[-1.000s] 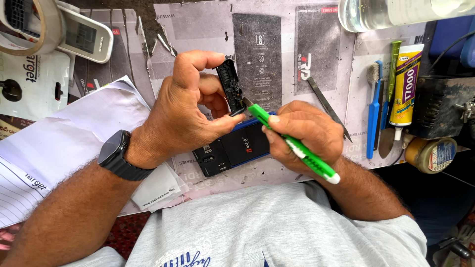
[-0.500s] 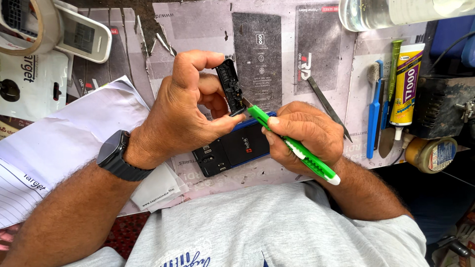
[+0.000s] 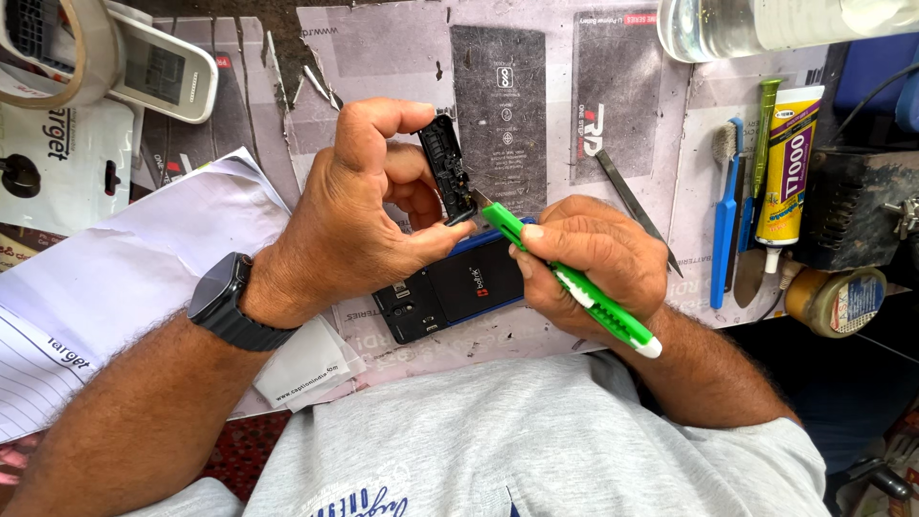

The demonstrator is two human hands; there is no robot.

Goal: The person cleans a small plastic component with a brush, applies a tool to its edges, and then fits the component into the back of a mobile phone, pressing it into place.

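Observation:
My left hand (image 3: 359, 220) pinches a small black plastic phone part (image 3: 448, 170) between forefinger and thumb, holding it upright above the bench. My right hand (image 3: 593, 263) grips a green utility knife (image 3: 570, 280), and its blade tip touches the lower edge of that black part. Under both hands lies an opened blue phone (image 3: 450, 290) with its dark battery showing, flat on the work mat. A black smartwatch (image 3: 222, 299) sits on my left wrist.
Tweezers (image 3: 632, 206), a blue brush (image 3: 725, 206), a yellow glue tube (image 3: 790, 163) and a small round tin (image 3: 842, 302) lie to the right. White papers (image 3: 115, 278) cover the left, a white handset (image 3: 163, 72) sits at top left, and a clear bottle (image 3: 747, 24) at top right.

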